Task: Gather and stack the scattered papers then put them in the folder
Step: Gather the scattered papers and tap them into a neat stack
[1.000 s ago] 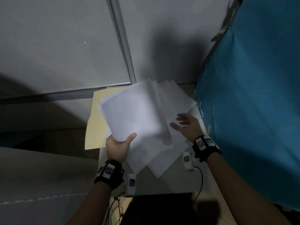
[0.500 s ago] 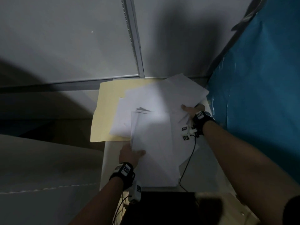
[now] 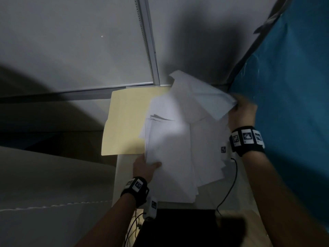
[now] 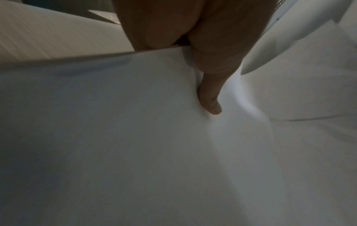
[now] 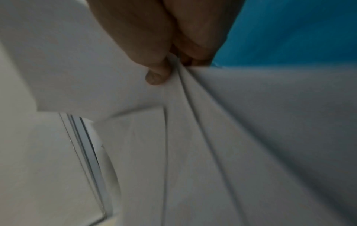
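Both hands pinch papers: left hand (image 3: 145, 166) the stack (image 3: 170, 157), right hand (image 3: 242, 113) lifted sheets (image 3: 201, 97).

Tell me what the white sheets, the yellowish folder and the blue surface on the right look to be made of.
White sheets: thin matte paper; they bend and crease where the right hand pinches them. Yellowish folder: likely manila card, matte, lying flat. Blue surface: possibly plastic sheeting or film, with faint wrinkles and slight sheen; too dim to be sure.

White table (image 3: 122, 177): manila folder (image 3: 128, 120), papers (image 3: 170, 157)
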Tool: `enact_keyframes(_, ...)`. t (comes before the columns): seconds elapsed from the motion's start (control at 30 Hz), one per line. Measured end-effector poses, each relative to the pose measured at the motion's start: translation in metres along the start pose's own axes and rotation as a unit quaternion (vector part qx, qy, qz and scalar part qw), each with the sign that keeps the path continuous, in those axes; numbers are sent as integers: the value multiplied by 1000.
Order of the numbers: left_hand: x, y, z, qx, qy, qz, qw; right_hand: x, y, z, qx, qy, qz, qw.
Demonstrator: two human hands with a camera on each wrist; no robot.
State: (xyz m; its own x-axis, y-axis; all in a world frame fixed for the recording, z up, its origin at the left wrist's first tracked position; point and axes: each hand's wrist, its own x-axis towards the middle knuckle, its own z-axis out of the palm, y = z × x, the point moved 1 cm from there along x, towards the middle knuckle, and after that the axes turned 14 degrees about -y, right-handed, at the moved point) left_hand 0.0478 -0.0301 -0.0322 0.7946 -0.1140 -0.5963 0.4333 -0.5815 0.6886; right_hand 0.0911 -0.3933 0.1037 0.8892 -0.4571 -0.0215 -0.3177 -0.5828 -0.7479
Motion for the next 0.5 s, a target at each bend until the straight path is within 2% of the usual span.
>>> enact_keyframes(0.07,0,1,2,-16,-2,10,1000,-5,-22,-26,-11,69,-63,996)
enact_keyframes(0.17,-1,1,5,-28,-1,22,999,-12,-58,-65,-10,166,-172,971)
enact_keyframes(0.27,-3,-1,9,-31,-4,41,999,-12,-86,-94,64,194,-242,949)
enact_keyframes(0.4,-5,-3,5,-44,-6,153,987,5,-95,-97,40,165,-263,950)
enact_keyframes(0.43,-7,-1,3,-31,-6,176,984,8,-93,-91,50,136,-238,961)
enact_keyframes(0.5,-6,-2,2,-5,-11,186,983,9,-81,-72,79,29,-184,979)
